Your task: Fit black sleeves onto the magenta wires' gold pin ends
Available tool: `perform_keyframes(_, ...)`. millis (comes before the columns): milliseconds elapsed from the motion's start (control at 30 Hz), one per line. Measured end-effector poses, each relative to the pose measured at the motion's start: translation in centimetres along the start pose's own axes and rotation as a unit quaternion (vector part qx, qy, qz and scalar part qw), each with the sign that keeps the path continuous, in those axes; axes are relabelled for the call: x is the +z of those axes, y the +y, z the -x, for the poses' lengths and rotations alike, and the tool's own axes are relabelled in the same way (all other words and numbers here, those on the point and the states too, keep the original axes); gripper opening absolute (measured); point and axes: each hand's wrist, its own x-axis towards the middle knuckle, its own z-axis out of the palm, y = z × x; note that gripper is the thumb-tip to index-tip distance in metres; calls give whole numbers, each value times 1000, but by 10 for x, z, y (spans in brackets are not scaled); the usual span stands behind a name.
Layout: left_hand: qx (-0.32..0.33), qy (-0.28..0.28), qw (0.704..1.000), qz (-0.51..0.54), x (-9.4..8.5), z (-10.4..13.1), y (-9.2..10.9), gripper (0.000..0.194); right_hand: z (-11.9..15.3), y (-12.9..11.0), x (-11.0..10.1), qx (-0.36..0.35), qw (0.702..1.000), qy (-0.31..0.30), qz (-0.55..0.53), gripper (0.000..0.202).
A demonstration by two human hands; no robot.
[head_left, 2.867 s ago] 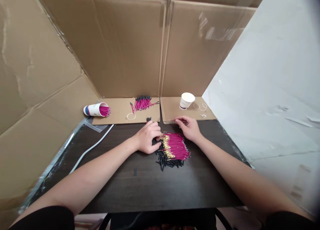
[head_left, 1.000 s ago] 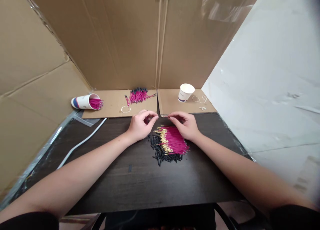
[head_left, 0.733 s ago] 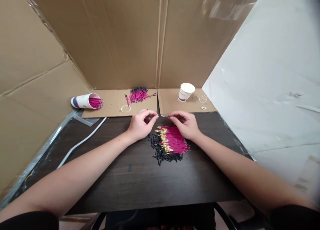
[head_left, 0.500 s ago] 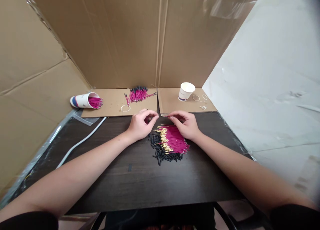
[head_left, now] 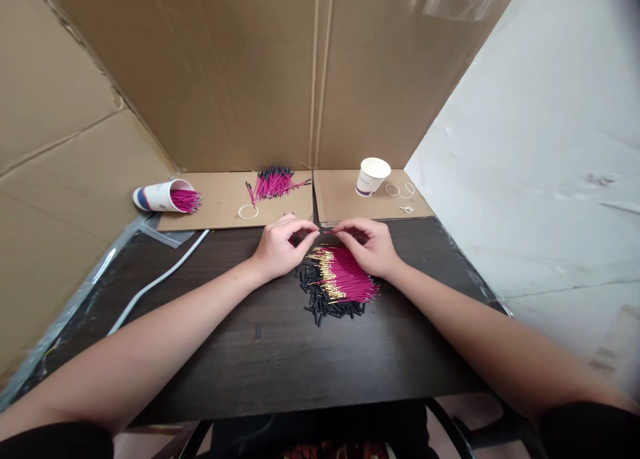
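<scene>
My left hand point(head_left: 284, 247) is closed in a pinch at the middle of the dark table point(head_left: 210, 352); a small dark tip shows at its fingertips, and magenta wire shows under its curled fingers. Facing it, my right hand point(head_left: 369, 246) pinches a thin magenta wire point(head_left: 327, 232) whose end reaches the left fingertips. Just below the hands lies a heap of magenta wires point(head_left: 350, 276) with gold ends pointing left. Short black sleeves point(head_left: 320, 310) are scattered beside and beneath that heap.
Cardboard point(head_left: 220, 212) along the back bears a bundle of magenta wires with black ends point(head_left: 274, 182), a tipped cup point(head_left: 160, 196) holding wires, an upright white cup point(head_left: 373, 178) and white loops point(head_left: 393, 190). A pale cable point(head_left: 160, 279) crosses the left side.
The fingertips of both hands are closer together, and the gap with the wire between them is narrower. The whole view has shifted slightly.
</scene>
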Motion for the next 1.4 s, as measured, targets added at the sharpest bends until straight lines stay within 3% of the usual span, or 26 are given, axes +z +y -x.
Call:
perform_keyframes(233, 15, -6, 1000, 1, 3, 0, -5, 16, 0, -2, 1, 20, 1000, -1, -12, 23)
perform_keyframes(567, 53, 4, 999, 1, 2, -3, -3, 11, 0, 2, 2, 51, 998, -7, -21, 25)
perform_keyframes(1400, 86, -5, 996, 9, 3, -1, -5, 10, 0, -1, 3, 23, 999, -34, -8, 18)
